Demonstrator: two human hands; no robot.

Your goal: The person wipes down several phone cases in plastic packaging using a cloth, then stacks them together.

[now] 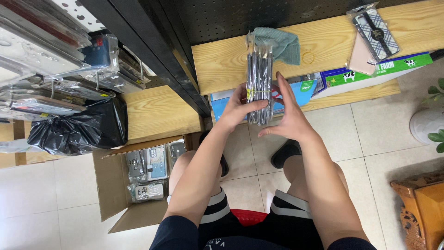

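Note:
A stack of phone cases in clear plastic sleeves (259, 74) stands on edge between my hands, bound by a yellow rubber band. My left hand (238, 107) grips the stack from the left side, fingers wrapped under it. My right hand (289, 113) presses flat against the stack's right side, fingers straight. I sit on a red stool (249, 216), knees apart, above a tiled floor. Behind the stack a wooden shelf (222, 65) carries a teal cloth (283, 44) and a loose rubber band (308, 57).
An open cardboard box (111, 185) of packaged cases sits at my left knee. A black plastic bag (76, 132) and hanging packaged cases (51, 69) are at left. Two more cases (372, 37) lie on the shelf at right above boxes (370, 74). Carved wooden furniture (421, 208) stands at lower right.

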